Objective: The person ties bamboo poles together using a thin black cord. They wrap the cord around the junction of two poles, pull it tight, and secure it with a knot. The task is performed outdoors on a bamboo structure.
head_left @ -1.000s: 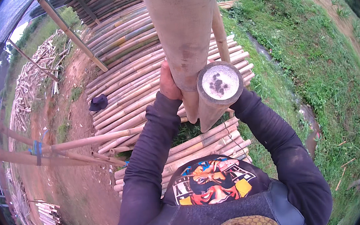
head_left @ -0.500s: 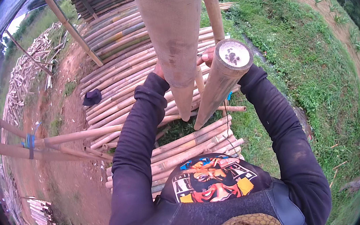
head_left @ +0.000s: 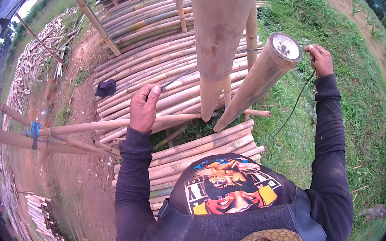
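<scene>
High above stacked bamboo poles (head_left: 159, 72), the left hand (head_left: 144, 108) has its fingers closed on a thin dark cord (head_left: 176, 78) running behind the upright bamboo post (head_left: 220, 27) and the slanted pole (head_left: 259, 77) to the right hand (head_left: 322, 59), fingers pinching its other end.

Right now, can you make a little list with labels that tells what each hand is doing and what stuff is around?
Left hand: left hand is closed on one end of a thin dark cord
Right hand: right hand is closed on the cord's other end, out to the side
Cord: runs behind the thick upright bamboo pole
Slanted pole: a bamboo pole with a cut end leans beside the upright one
Below: stacked bamboo poles
Ground: red dirt on the left, grass on the right
</scene>
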A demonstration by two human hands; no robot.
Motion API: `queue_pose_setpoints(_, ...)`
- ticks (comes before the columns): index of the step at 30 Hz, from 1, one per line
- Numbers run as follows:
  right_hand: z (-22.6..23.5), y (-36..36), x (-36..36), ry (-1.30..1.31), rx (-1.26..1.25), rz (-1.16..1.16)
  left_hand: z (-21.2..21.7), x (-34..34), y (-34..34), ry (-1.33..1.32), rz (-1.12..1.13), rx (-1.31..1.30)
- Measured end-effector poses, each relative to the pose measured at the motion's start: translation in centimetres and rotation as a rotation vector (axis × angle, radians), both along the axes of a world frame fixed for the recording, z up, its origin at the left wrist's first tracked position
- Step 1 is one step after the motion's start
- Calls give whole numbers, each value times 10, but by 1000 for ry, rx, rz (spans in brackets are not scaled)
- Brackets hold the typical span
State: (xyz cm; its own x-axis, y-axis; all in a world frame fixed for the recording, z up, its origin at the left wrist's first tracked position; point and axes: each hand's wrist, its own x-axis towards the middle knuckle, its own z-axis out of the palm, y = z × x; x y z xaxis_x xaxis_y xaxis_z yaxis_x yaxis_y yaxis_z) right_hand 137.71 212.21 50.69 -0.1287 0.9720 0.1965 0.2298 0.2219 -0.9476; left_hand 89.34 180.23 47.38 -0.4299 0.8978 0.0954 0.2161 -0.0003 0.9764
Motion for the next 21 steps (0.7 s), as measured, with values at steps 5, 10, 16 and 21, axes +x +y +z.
queue_pose_setpoints(5,0,-65,14,124,-89,-5,-20,93,-16,-526,-237,-36)
queue_pose_setpoints(10,-19,-182,-14,438,-217,227,-24,166,0,-607,-447,11)
queue_pose_setpoints(16,-56,-275,-74,286,-324,367,-25,199,33,-693,-359,-58)
queue_pose_setpoints(21,-67,-307,-96,375,-330,463,-22,220,45,-658,-320,-101)
